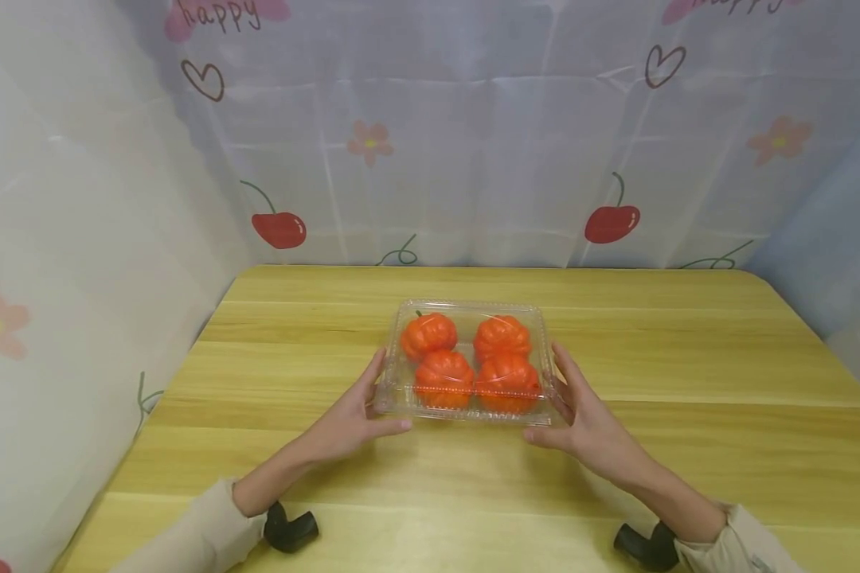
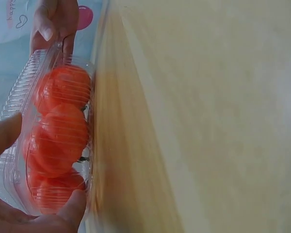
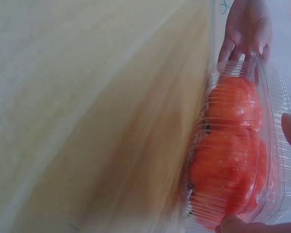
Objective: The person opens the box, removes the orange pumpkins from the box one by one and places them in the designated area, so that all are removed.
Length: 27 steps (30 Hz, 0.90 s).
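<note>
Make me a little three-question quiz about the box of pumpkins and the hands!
1. How many orange pumpkins are in the clear box?
2. True or false: the box sits on the wooden table with its lid closed.
3. Where is the left hand? A) on top of the lid B) at the box's left side C) flat on the table, far from the box

Key: 1. Four. 2. True. 3. B; the right hand is at the opposite side.

Head view looks forward-down over table. Both wrist views sit close, rolled sideways, facing inward; all share clamshell box.
</note>
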Each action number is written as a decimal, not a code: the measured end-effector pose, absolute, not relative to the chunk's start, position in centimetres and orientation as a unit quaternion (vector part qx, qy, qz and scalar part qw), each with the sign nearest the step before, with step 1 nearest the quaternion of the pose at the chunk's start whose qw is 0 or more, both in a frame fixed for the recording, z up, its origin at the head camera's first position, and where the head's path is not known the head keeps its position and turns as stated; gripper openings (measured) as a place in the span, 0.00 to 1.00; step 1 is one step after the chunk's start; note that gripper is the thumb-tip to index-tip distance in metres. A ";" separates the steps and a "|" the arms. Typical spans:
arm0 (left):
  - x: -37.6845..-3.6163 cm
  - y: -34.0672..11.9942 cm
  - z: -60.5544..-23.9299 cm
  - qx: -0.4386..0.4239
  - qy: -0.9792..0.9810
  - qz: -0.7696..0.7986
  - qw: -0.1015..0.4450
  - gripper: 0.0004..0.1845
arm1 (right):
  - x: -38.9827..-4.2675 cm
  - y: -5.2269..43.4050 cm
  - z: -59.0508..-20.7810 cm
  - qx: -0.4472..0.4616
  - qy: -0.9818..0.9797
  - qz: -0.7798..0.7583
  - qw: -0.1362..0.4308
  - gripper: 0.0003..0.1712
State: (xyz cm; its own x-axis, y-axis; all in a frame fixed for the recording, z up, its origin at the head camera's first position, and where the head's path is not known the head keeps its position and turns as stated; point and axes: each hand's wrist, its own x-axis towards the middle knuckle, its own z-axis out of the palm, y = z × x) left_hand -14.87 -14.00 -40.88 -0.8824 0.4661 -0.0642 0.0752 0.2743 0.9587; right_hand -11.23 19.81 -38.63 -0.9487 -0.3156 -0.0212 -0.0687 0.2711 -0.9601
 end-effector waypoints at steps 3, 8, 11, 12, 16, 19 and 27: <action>-14.9 -14.0 -41.0 0.168 0.779 0.580 0.168 0.59 | -11.2 19.7 -38.8 -0.124 0.792 -0.589 0.098 0.68; -14.9 -14.0 -41.1 0.162 0.777 0.585 0.170 0.57 | -11.2 19.6 -38.9 -0.122 0.793 -0.589 0.095 0.66; -14.9 -14.0 -41.1 0.156 0.778 0.585 0.170 0.57 | -11.2 19.6 -38.8 -0.117 0.795 -0.588 0.095 0.65; -15.0 -14.0 -41.1 0.155 0.778 0.585 0.169 0.57 | -11.2 19.6 -38.8 -0.116 0.795 -0.588 0.095 0.65; -15.0 -13.9 -41.1 0.153 0.777 0.587 0.167 0.57 | -11.2 19.5 -38.8 -0.116 0.795 -0.588 0.092 0.64; -15.0 -13.9 -41.2 0.155 0.776 0.588 0.167 0.56 | -11.2 19.5 -38.9 -0.119 0.797 -0.586 0.087 0.63; -14.8 -13.8 -41.1 0.155 0.780 0.584 0.162 0.55 | -11.2 19.5 -39.1 -0.119 0.803 -0.579 0.080 0.61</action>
State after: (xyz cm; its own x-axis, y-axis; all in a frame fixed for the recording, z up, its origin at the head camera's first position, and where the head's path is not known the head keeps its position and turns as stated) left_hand -14.82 -13.82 -41.14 -0.8995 0.4310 -0.0725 0.0523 0.2708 0.9612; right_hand -11.16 19.55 -39.10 -0.9588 -0.2839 0.0082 -0.0976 0.3023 -0.9482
